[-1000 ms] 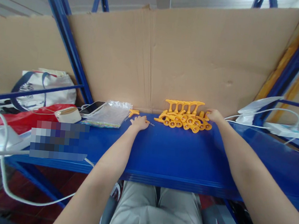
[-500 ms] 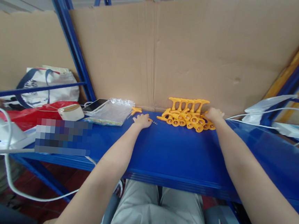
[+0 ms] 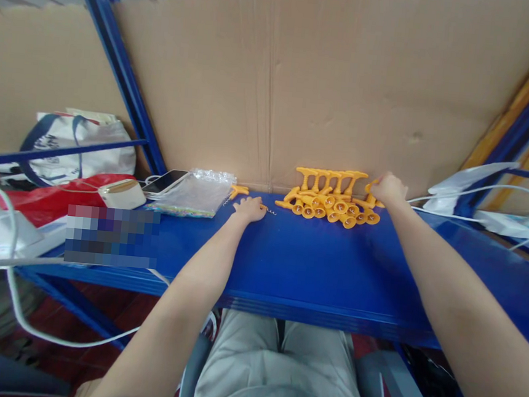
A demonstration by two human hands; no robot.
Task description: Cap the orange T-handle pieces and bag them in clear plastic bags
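Toward the back of the blue shelf, my left hand [image 3: 249, 209] rests with its fingers closed over a yellow corkscrew, whose metal spiral [image 3: 271, 211] sticks out to the right. Just behind that hand lies another yellow corkscrew [image 3: 238, 191] with its spiral showing. My right hand [image 3: 391, 190] pinches a yellow corkscrew part [image 3: 371, 189], held slightly raised at the right end of the pile. The pile of yellow corkscrew parts [image 3: 329, 203] has bell-shaped open ends facing me, and several T-shaped handles [image 3: 331, 174] stand in a row behind against the cardboard.
Left of my left hand lie a clear plastic bag [image 3: 195, 195] and a phone [image 3: 168, 182]. Farther left are a red bag [image 3: 65, 196], a white power bank [image 3: 121, 193] and a tote bag [image 3: 78, 151]. Cardboard [image 3: 339, 81] walls the back; white cables [image 3: 492, 187] run at right.
My right hand has risen a little and drawn right from the pile, with a yellow part in its fingers. My left hand stays almost in place. The whole view has shifted slightly.
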